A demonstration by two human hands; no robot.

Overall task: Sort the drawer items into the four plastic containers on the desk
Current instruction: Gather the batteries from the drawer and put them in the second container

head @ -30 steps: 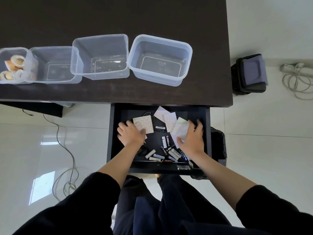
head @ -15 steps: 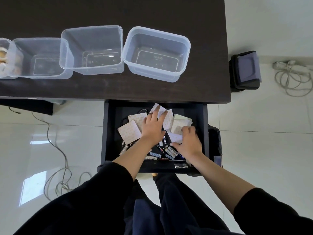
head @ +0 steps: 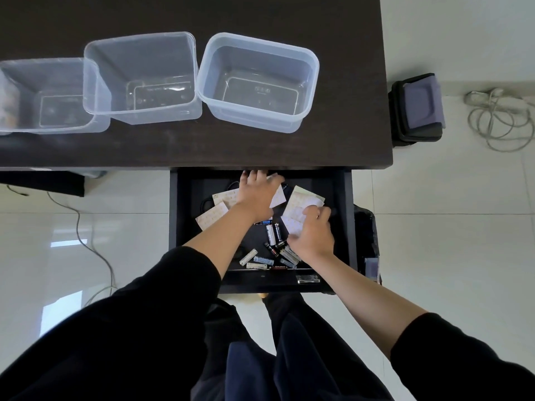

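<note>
1. Since the earlier frame the left hand (head: 256,195) has gone deeper into the drawer (head: 346,215), fingertips now at the back edge under the tabletop (head: 341,146); the view has shifted right, so the leftmost container is almost out of frame.
2. Left grip: palm down, fingers spread flat over the white sheets (head: 215,214) at the drawer back. Cannot tell if it holds one (sheet edges stick out on both sides of the hand).
3. Right hand (head: 314,235): fingers curled, clenched on the sheets at the drawer's right (head: 301,199), thumb side near the batteries (head: 275,233).
4. Batteries lie loose in the drawer's middle and front, some black, some pale, at mixed angles.
5. Containers in a row on the tabletop: right container (head: 257,82), middle container (head: 142,79), left container (head: 49,96); all three look empty. Middle one overlaps the left one's rim.
6. Small clear item (head: 308,279) sits at the drawer's front lip.
7. Off-task: dark bin (head: 417,108) and coiled cable (head: 498,120) on the floor right of the tabletop.
</note>
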